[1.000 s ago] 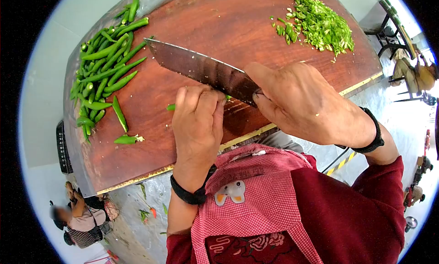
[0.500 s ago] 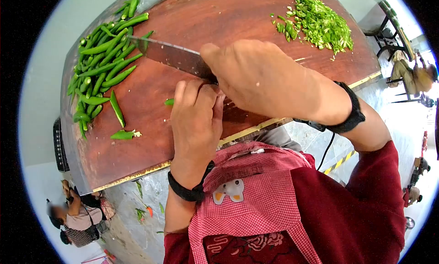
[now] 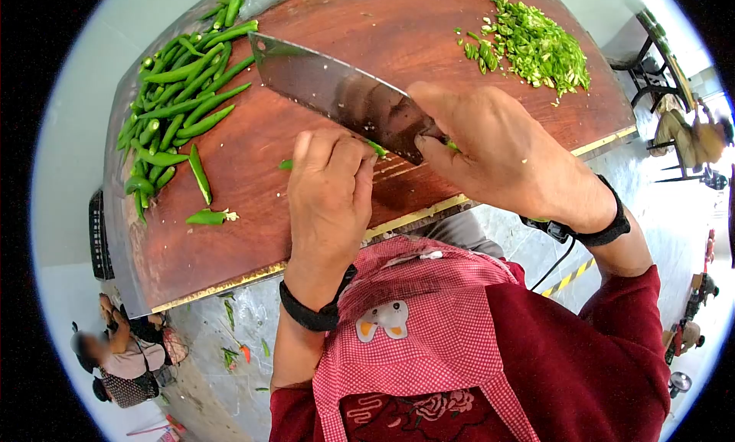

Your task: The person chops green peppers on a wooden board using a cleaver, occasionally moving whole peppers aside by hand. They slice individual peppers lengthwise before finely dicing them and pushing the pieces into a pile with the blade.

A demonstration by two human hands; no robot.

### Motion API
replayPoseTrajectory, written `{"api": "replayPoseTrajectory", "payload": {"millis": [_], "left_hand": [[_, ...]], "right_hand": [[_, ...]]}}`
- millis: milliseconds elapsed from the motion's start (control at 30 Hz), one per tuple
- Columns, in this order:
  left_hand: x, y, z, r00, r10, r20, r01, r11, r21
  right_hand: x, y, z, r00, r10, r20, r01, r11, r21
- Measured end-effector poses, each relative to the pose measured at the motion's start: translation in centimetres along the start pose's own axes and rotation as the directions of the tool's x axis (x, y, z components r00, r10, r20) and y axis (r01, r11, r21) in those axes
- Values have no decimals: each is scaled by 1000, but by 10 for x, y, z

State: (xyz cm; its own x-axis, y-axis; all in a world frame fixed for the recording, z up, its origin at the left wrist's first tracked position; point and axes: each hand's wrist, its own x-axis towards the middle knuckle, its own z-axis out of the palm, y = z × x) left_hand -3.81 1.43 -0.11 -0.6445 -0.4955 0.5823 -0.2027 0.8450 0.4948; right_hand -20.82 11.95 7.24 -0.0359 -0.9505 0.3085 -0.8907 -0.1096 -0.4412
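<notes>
Reddish-brown wooden table [image 3: 398, 40], green peppers at both ends

So the top's a bit scuffed, with a yellowish strip [image 3: 417, 218] running along the near edge. Far left there's a messy heap of whole peppers [image 3: 180, 90], all piled over each other. Just below it sit two loose ones: a long pepper piece [image 3: 199, 174] and a stubby pepper piece [image 3: 207, 217] with a pale, seedy-looking end. Over on the far right is a pile of chopped pepper [image 3: 540, 48], with some slices [image 3: 484, 53] strayed to its left. One green pepper [image 3: 285, 164] pokes out around the middle, mostly hidden, plus tiny pale crumbs here and there.
</notes>
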Motion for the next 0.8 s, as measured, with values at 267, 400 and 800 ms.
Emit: {"api": "replayPoseTrajectory", "payload": {"millis": [267, 400, 800], "left_hand": [[0, -2, 2, 999, 32, -16, -32, 999, 5], [0, -4, 0, 998, 59, 11, -59, 998, 20], [-4, -3, 7, 999, 42, -20, -40, 996, 76]], "right_hand": [[-1, -4, 0, 996, 20, 89, -10, 994, -107], [6, -5, 2, 993, -38, 115, 52, 991, -122], [38, 7, 25, 983, -179, -51, 174, 981, -90]]}}
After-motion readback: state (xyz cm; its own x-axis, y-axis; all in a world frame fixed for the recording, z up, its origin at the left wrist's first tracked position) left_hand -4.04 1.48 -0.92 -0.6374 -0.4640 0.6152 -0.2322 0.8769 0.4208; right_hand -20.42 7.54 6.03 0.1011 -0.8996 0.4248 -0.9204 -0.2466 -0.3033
